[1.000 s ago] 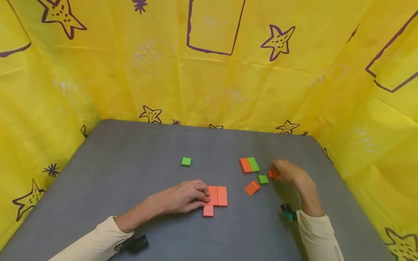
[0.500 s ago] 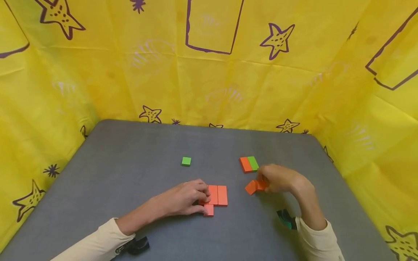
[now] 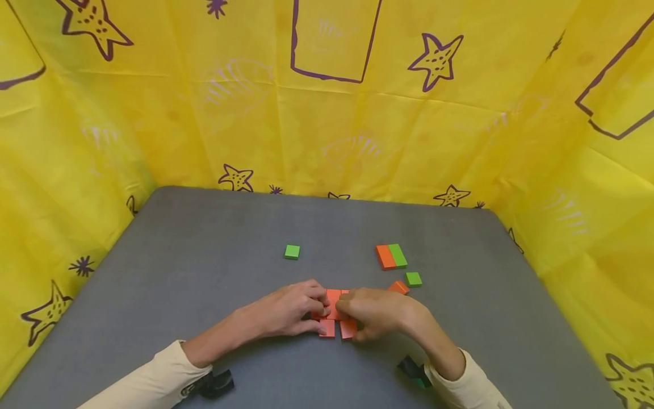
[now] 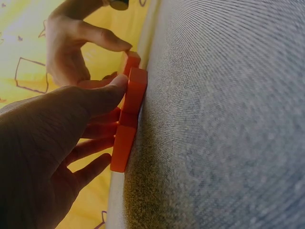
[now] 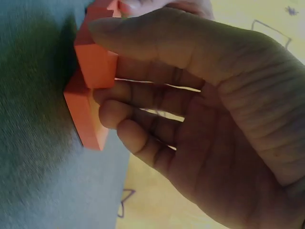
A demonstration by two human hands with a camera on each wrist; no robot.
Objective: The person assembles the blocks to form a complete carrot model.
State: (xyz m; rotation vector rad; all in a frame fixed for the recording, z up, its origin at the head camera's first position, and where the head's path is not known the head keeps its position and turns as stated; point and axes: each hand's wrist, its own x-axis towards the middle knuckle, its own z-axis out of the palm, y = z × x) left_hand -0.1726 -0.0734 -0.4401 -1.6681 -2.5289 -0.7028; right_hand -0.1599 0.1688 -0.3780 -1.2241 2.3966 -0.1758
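Observation:
Flat orange blocks point(image 3: 334, 302) lie side by side at the table's middle. My left hand point(image 3: 293, 307) rests on their left part, fingers bent over the top and thumb against a small orange block point(image 3: 327, 328) at the near side. My right hand point(image 3: 384, 311) pinches another small orange block point(image 3: 347, 330) between thumb and fingers, just right of the first one, with a narrow gap between them. In the right wrist view, that pinched block point(image 5: 95, 64) stands against a longer orange block point(image 5: 86, 117). The right hand hides part of the row in the head view.
Behind the right hand lies an orange block point(image 3: 399, 287), partly covered. Near it are a small green block point(image 3: 413, 279) and an orange block point(image 3: 385, 257) beside a green one point(image 3: 397, 255). Another small green block point(image 3: 292, 251) sits farther left. Yellow cloth point(image 3: 337, 125) surrounds the grey table point(image 3: 214, 238).
My right hand has carried a small orange block leftward from the right side to the near edge of the orange row. The left thumb has shifted onto the first small block.

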